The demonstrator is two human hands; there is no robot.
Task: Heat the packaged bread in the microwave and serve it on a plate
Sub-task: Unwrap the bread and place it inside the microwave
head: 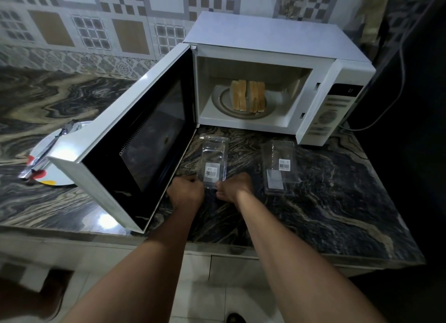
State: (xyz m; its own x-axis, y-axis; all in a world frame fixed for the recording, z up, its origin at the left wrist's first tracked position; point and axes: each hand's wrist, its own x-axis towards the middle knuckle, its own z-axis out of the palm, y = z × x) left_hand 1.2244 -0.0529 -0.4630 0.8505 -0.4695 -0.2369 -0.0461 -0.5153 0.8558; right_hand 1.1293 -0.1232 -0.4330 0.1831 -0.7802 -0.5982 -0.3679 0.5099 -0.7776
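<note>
The microwave [277,40] is white, its open door [149,134] black inside with a fine dotted mesh, and the bread [247,95] is pale with tan-brown crusts on a grey dish [218,102] ringed in darker grey. The bench [313,202] is dark marble swirled with beige and grey veins; the wall tiles [96,20] are chequered brown, grey and white. The plate [60,168] is white with red and yellow spots, and the clear pack [213,153] and second clear pack [281,163] each carry a white barcode label.

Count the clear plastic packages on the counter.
2. The left package lies before the open microwave, its near end gripped by the left hand and right hand; the right package lies beside it, untouched. None seem hidden.
</note>
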